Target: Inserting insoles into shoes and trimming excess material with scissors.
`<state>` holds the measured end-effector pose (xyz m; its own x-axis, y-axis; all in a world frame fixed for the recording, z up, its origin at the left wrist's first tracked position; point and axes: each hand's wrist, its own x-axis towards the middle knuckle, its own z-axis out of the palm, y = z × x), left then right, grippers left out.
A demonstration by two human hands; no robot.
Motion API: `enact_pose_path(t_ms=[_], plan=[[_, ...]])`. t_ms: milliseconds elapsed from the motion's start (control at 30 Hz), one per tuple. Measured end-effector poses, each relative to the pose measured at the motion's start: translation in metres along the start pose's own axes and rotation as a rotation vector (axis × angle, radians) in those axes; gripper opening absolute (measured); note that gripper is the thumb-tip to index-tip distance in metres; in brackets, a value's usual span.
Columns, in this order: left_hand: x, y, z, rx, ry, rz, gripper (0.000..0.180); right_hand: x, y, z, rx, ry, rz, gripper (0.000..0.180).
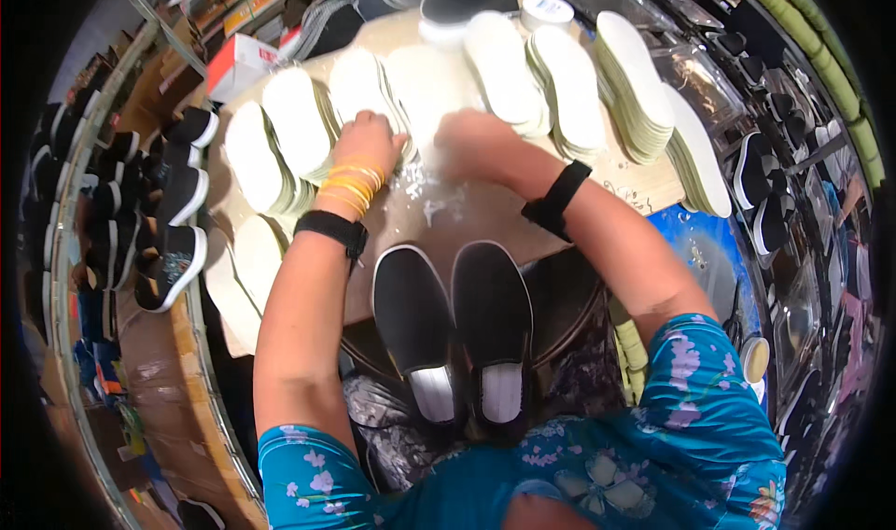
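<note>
White insoles [297,124] lie fanned in overlapping stacks across a tan board [467,215] in the upper half of the frame. The left hand [366,142], just left of centre, rests knuckles up on the stack edge near the board's middle, fingers curled down onto the insoles; whether it pinches one cannot be told. The right hand [474,142], just beside it at centre, is blurred, palm down on the pale sheet between the stacks, and how far its fingers are open cannot be told. Each insole is a thin flat oval, judged light, flexible and easily bent, with a smooth face likely to slide off its neighbours; it is best lifted by one long edge or by the heel end, thumb under and fingers over. Their long axes run roughly from the lower to the upper part of the frame, the outer stacks [637,73] leaning outward toward the upper right. Yellow bands [353,185] and a black strap [330,228] circle the left wrist. Two black slip-on shoes [455,317] sit side by side at lower centre, toes toward the board. More black shoes [173,236] line the left edge.
</note>
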<state>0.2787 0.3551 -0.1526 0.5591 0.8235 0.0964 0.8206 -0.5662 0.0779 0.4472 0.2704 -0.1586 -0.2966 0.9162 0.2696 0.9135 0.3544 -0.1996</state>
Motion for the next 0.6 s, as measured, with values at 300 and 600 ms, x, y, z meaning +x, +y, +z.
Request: enact_pose_path(t_ms=[300, 600], plan=[[-0.008, -0.002, -0.002, 0.120, 0.077, 0.157, 0.021, -0.008, -0.016, 0.004, -0.046, 0.126, -0.035, 0.011], [-0.152, -0.040, -0.139, -0.838, 0.621, -0.050, 0.028, -0.099, -0.041, -0.126, 0.309, 0.884, 0.179, 0.026]])
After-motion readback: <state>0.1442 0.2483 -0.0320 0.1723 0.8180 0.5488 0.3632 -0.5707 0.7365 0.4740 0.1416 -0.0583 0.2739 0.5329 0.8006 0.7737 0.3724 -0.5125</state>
